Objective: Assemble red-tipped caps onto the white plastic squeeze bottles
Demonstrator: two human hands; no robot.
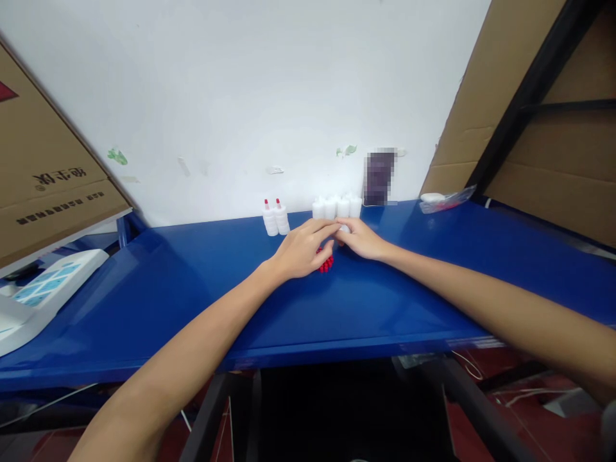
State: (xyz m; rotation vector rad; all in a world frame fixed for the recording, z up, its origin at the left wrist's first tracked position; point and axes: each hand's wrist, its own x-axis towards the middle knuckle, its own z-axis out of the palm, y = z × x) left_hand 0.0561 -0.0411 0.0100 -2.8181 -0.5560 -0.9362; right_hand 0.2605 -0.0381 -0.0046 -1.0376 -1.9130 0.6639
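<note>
My right hand is closed around a small white bottle, mostly hidden by the fingers. Beside it, my left hand reaches over with its fingers stretched out; the fingertips meet those of my right hand at the bottle. A gap shows between the left thumb and fingers. Under the left thumb lies a cluster of small red caps, partly covered by the hand. Several white bottles without red tips stand just behind both hands. Further left are white bottles with red tips, standing upright close together.
The blue table runs along a white wall. A dark, blurred-out rectangular object leans on the wall. At the right back lies a clear plastic bag. A white device with blue panels sits at left, below a cardboard box.
</note>
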